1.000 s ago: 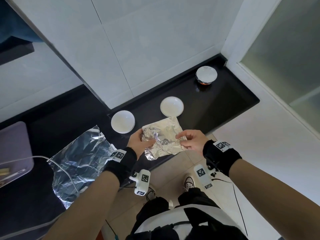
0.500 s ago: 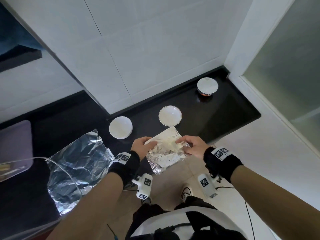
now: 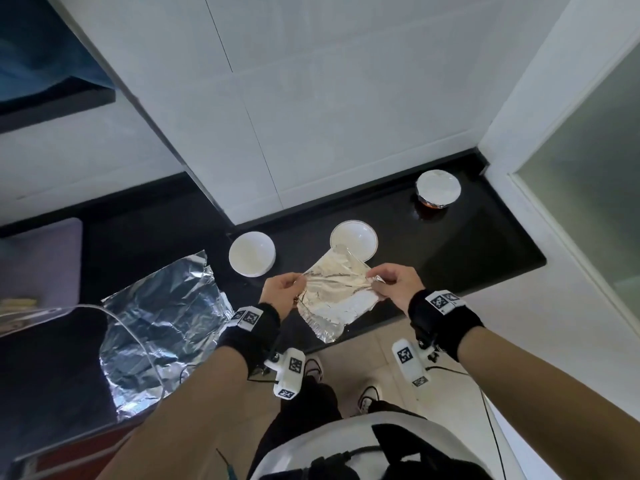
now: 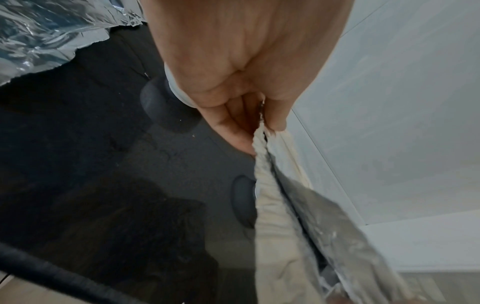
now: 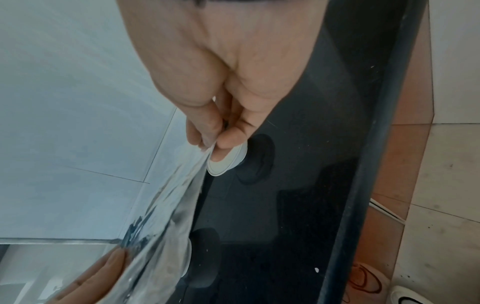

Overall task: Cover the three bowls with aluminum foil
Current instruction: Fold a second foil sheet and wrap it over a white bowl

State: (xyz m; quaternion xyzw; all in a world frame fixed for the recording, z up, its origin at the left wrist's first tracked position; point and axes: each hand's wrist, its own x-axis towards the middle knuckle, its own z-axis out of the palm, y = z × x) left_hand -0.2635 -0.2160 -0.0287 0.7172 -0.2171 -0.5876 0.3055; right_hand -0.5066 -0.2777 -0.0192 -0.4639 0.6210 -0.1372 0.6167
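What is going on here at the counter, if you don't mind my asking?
A person is covering bowls with foil. The left hand and right hand each pinch a side of a foil sheet, stretched just short of the middle bowl. The far bowl is already covered; the near bowl is open. A larger foil sheet lies on the counter.

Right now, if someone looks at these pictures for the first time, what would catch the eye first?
First, the crinkled foil sheet stretched between the two hands, the left hand and the right hand each pinching an edge above the front of the black counter. Behind it stand two uncovered white bowls, and far right a bowl already covered in foil. A larger foil sheet lies at the left.
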